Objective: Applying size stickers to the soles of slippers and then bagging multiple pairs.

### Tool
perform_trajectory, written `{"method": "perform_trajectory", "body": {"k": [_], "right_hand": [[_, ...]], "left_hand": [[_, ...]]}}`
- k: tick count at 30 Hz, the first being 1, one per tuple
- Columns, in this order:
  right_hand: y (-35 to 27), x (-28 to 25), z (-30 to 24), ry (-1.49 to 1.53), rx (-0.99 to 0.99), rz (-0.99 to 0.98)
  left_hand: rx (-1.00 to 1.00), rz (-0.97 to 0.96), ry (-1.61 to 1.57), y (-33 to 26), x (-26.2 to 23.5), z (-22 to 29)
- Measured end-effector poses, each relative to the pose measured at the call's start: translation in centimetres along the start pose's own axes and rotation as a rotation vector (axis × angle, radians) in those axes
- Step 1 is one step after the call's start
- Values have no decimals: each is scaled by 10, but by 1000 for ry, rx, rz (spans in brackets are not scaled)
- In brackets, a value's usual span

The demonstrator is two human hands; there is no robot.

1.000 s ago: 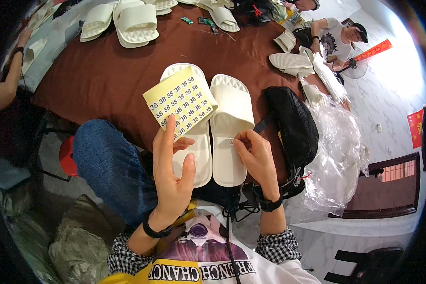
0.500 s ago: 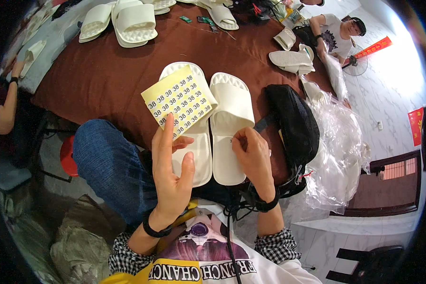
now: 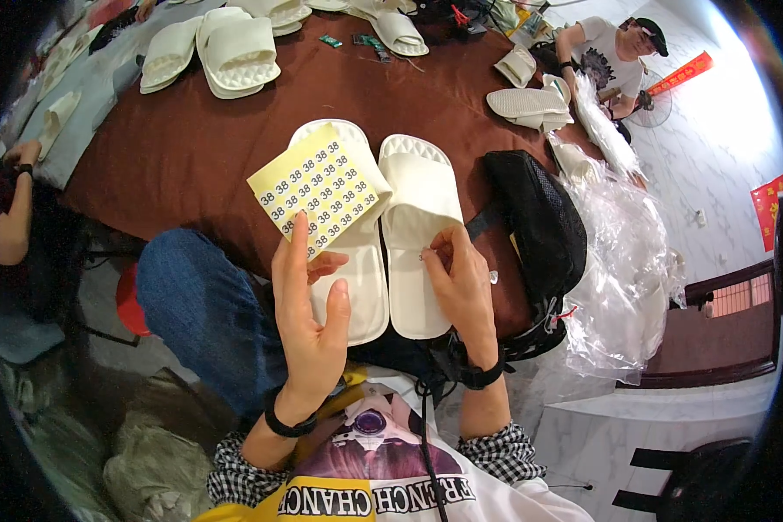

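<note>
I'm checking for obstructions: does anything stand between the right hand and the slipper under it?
Nothing visible does: the right hand is over the right slipper, and the black bag lies off to its right.

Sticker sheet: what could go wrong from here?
The sticker sheet has the index fingertip of the left hand on its face; any grip underneath is hidden, so it might slip off the left slipper.

Fingers of the right hand partly cover a small dark mark on the right slipper, so crookedness could go unnoticed.
</note>
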State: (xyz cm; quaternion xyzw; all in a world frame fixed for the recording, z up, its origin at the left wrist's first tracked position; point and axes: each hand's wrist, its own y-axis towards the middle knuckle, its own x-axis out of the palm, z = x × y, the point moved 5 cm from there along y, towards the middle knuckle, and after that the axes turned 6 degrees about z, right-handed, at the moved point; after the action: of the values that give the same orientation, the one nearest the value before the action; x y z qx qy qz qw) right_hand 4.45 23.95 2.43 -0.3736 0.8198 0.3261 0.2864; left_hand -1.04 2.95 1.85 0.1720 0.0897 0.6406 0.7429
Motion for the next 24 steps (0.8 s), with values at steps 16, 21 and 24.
{"method": "perform_trajectory", "body": {"k": [16,21,24], "right_hand": [[-10,4,7,16,35,112],[-10,5,2,-1,-27,158],[-10,4,1,-12,-53,174]], "left_hand": [[-41,6,-113,4,-7,-2],[-43,53,-121,7,-11,-2],[-47,51,-121,7,-12,-1]]}}
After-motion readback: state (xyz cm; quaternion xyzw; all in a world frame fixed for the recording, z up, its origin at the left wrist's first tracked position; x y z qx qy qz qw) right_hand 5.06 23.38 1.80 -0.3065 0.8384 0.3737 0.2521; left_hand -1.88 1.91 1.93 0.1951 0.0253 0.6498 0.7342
